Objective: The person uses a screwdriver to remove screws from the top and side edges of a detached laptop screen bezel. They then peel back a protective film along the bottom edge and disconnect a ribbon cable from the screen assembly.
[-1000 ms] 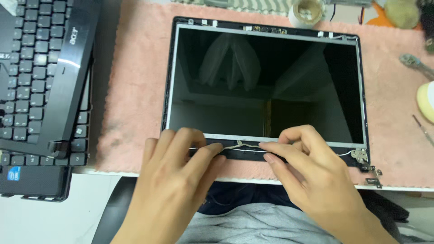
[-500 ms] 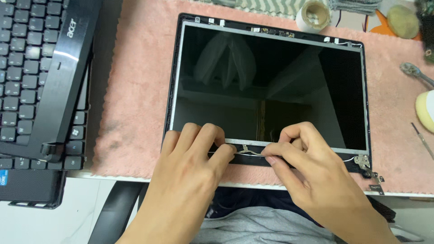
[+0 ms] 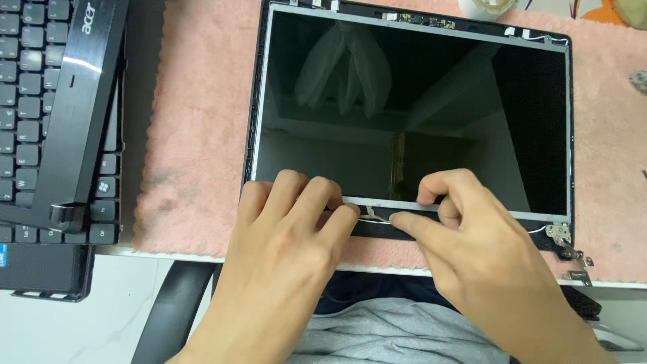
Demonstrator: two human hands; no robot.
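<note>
Grip, left hand (image 3: 286, 232): fingers curled flat on the lower bezel of the laptop screen panel (image 3: 411, 114), holding nothing. Grip, right hand (image 3: 465, 236): narrow pinch on a thin white wire (image 3: 374, 217) at the bezel. Panel: on pink mat (image 3: 202, 135). Laptop base (image 3: 54, 135): at 9 o'clock.

Black screen panel (image 3: 411, 108), pink mat (image 3: 195, 135)

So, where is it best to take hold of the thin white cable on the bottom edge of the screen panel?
Probably pinch the thin white cable at its loose bit between both hands, coming from the near side. It lies flat along the screen panel bottom frame, so only fingertips fit.
</note>
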